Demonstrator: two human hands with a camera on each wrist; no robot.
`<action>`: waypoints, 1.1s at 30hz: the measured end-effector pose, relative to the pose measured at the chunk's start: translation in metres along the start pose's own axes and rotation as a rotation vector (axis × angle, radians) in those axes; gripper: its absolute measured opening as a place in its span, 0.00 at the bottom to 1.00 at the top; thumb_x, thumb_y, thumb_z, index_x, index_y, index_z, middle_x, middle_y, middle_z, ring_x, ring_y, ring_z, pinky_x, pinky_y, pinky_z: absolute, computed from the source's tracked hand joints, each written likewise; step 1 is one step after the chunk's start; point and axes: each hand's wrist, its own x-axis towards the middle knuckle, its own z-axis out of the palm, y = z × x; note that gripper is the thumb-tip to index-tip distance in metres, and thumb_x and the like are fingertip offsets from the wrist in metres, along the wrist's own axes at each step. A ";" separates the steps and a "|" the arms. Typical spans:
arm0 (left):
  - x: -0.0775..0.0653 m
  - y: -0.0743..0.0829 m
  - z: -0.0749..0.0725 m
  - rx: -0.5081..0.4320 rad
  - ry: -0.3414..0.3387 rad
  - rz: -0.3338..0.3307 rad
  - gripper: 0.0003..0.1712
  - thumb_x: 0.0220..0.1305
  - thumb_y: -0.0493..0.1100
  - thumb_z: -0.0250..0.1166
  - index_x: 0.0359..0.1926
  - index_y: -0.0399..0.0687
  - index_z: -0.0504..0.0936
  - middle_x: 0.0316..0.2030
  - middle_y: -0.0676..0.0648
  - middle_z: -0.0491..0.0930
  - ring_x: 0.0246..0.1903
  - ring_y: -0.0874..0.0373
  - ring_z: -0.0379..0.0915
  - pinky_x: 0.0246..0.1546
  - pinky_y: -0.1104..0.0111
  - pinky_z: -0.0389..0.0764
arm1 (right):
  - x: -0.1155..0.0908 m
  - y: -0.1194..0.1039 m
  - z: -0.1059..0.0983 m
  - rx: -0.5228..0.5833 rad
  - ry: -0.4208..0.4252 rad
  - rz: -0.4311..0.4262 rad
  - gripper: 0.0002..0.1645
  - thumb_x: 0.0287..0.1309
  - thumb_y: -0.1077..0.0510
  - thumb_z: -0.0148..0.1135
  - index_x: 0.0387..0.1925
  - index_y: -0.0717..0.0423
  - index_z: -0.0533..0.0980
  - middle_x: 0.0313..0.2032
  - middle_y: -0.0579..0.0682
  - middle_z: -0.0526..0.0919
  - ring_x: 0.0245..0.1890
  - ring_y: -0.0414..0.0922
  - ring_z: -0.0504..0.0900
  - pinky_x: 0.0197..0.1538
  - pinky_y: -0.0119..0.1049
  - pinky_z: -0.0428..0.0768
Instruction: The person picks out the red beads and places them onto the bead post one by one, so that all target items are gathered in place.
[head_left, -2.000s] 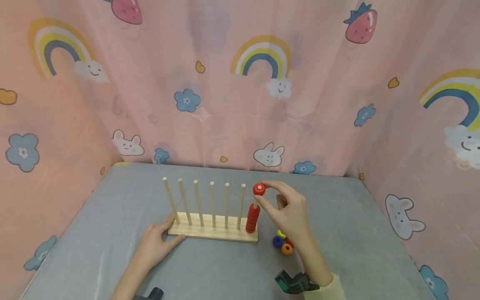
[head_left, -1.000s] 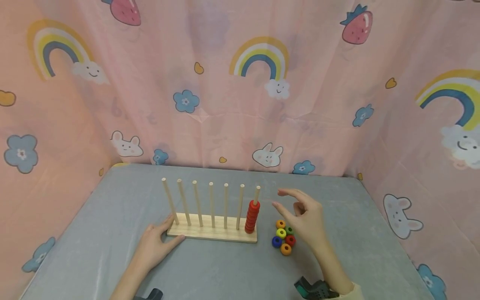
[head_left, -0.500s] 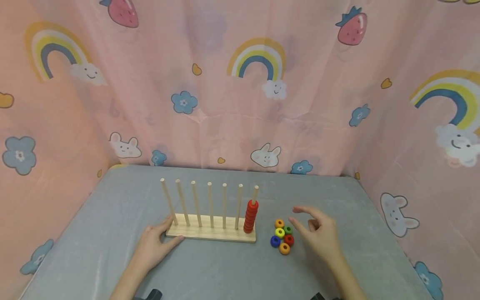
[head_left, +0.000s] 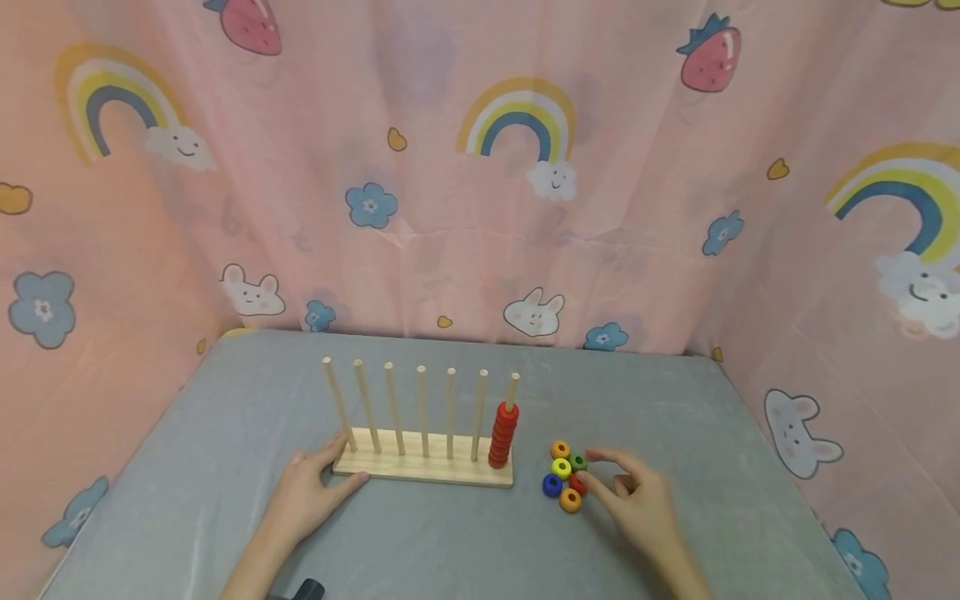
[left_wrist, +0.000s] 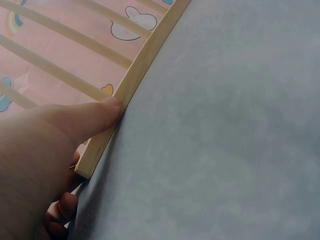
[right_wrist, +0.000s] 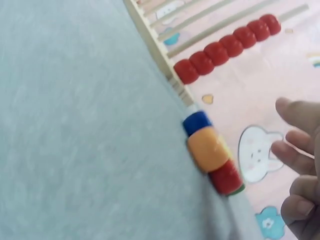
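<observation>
A wooden peg rack (head_left: 423, 465) with seven upright pegs stands on the grey table (head_left: 225, 433). The rightmost peg carries a stack of red beads (head_left: 504, 434), seen also from the right wrist view (right_wrist: 227, 47). The left hand (head_left: 309, 492) lies flat at the near left corner of the rack, thumb pressed against the base edge (left_wrist: 132, 80), fingers straight, gripping nothing. The right hand (head_left: 637, 500) hovers just right of a cluster of loose beads (head_left: 566, 477) lying on the table to the right of the rack; its fingers are loosely spread, the index fingertip at or just beside the red bead (head_left: 577, 482), nothing held. In the cluster, blue, orange, yellow and green beads surround the red one
</observation>
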 end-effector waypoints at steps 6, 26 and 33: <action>0.000 0.000 0.000 -0.003 0.006 0.003 0.47 0.64 0.63 0.76 0.74 0.40 0.74 0.72 0.41 0.74 0.44 0.45 0.74 0.45 0.50 0.80 | -0.003 0.015 0.003 0.016 -0.026 -0.019 0.17 0.56 0.60 0.82 0.48 0.54 0.88 0.36 0.49 0.91 0.09 0.26 0.54 0.11 0.29 0.60; -0.001 0.001 -0.001 0.007 0.001 0.006 0.47 0.64 0.63 0.76 0.74 0.41 0.75 0.72 0.41 0.75 0.45 0.45 0.75 0.46 0.48 0.80 | -0.005 0.036 0.002 -0.015 -0.090 0.009 0.17 0.53 0.58 0.84 0.45 0.50 0.90 0.20 0.39 0.78 0.11 0.26 0.52 0.14 0.28 0.59; 0.000 -0.001 0.000 0.003 0.008 0.013 0.46 0.63 0.62 0.76 0.74 0.41 0.76 0.71 0.41 0.76 0.43 0.46 0.74 0.45 0.50 0.80 | -0.003 0.036 0.003 -0.078 -0.140 0.029 0.18 0.52 0.61 0.84 0.46 0.49 0.89 0.36 0.45 0.89 0.11 0.30 0.57 0.16 0.29 0.62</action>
